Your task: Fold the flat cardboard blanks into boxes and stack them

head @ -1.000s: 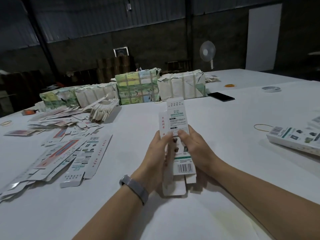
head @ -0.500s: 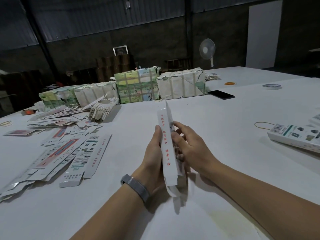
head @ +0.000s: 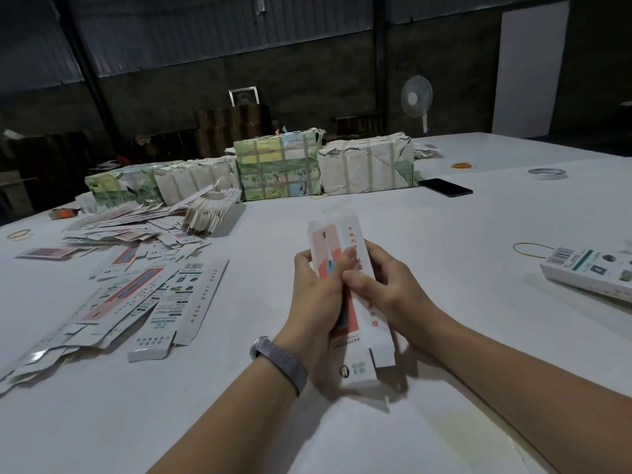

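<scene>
A long white carton blank (head: 355, 323) with a pink and red front panel stands on end in the middle of the white table (head: 444, 254). My left hand (head: 316, 302) grips it from the left, thumb on the front panel. My right hand (head: 383, 285) holds its right side, fingers curled round the edge with the red lettering. Its bottom flaps hang open near the table. A spread of flat blanks (head: 136, 295) lies at the left. One folded box (head: 591, 275) lies at the right edge.
Wrapped bundles of blanks (head: 280, 169) line the far side, with a loose fanned stack (head: 212, 213) in front. A black phone (head: 446, 187), a tape roll (head: 546, 173) and rubber bands (head: 530, 249) lie at the right. A fan (head: 416, 97) stands behind.
The carton has been turned in my hands: first its barcode back faced me, then its narrow edge, now the pink front panel faces me. Both hands have kept hold of it.
</scene>
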The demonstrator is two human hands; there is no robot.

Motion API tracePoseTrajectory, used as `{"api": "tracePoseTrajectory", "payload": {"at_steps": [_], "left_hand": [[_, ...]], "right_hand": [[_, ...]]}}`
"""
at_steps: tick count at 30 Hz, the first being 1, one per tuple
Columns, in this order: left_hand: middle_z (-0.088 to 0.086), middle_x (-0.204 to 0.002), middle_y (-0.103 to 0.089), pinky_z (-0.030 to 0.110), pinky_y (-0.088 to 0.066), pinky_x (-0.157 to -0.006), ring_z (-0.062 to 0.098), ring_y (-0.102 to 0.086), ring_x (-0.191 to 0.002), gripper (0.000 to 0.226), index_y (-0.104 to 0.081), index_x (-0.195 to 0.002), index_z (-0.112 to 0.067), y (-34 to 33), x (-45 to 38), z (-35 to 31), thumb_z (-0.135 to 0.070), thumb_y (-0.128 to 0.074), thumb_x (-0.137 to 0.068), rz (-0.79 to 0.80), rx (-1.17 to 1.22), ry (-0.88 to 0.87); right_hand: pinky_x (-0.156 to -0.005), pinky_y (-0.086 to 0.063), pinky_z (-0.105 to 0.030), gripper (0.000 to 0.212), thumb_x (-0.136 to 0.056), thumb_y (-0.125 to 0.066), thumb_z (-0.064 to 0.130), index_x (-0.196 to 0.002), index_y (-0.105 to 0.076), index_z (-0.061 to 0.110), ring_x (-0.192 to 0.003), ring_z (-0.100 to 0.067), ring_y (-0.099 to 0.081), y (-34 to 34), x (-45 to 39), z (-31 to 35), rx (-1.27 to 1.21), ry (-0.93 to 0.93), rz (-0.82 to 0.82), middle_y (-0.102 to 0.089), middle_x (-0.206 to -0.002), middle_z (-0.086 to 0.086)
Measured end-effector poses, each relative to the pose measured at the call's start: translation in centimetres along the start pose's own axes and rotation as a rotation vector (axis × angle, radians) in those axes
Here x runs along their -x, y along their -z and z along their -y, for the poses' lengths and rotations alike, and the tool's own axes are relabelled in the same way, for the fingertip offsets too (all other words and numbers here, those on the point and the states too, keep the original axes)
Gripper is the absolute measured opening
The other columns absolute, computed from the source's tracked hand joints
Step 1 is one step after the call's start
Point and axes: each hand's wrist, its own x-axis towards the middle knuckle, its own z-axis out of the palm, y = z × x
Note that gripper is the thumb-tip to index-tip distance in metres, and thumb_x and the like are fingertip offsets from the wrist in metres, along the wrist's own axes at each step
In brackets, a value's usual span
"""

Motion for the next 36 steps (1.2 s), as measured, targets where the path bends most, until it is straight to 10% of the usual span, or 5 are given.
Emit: {"api": "tracePoseTrajectory", "payload": {"at_steps": [11,15,28,36], "left_hand": [[0.011,-0.093,-0.076,0.04,-0.063,-0.07,0.029,-0.077,-0.079,0.048,-0.057,-0.119,-0.018,0.6,-0.9,0.5,-0.057,-0.033,-0.104,0.036,-0.096,0.033],[0.021,-0.098,-0.073,0.048,-0.063,-0.08,0.034,-0.076,-0.082,0.065,-0.059,-0.117,-0.011,0.7,-0.8,0.5,-0.066,-0.037,-0.09,0.037,-0.107,0.0],[-0.021,-0.082,-0.074,0.018,-0.056,-0.059,0.011,-0.075,-0.073,0.013,-0.043,-0.119,-0.04,0.5,-0.4,0.7,-0.042,-0.042,-0.105,0.096,-0.309,-0.249],[-0.014,-0.084,-0.075,0.021,-0.058,-0.064,0.015,-0.076,-0.076,0.027,-0.039,-0.129,-0.038,0.3,0.2,0.8,-0.046,-0.043,-0.103,0.203,-0.284,-0.212]], "right_hand": [[-0.066,-0.061,-0.031,0.024,-0.092,-0.059,0.025,-0.112,-0.059,0.039,-0.082,-0.023,-0.076,1.0,-0.3,-0.3,0.068,-0.097,-0.024,-0.076,-0.094,0.005],[-0.069,-0.062,-0.034,0.035,-0.083,-0.055,0.037,-0.118,-0.06,0.033,-0.084,-0.023,-0.076,0.9,-0.2,-0.3,0.041,-0.112,-0.018,-0.076,-0.093,0.002],[-0.075,-0.061,-0.034,0.042,-0.089,-0.047,0.06,-0.12,-0.06,0.035,-0.087,-0.025,-0.075,0.7,-0.5,0.1,-0.097,-0.108,-0.045,-0.073,-0.095,-0.002],[-0.068,-0.06,-0.032,0.026,-0.104,-0.042,0.04,-0.119,-0.058,0.026,-0.079,-0.026,-0.075,0.9,-0.6,-0.2,-0.051,-0.133,-0.138,-0.075,-0.091,-0.001]]}}
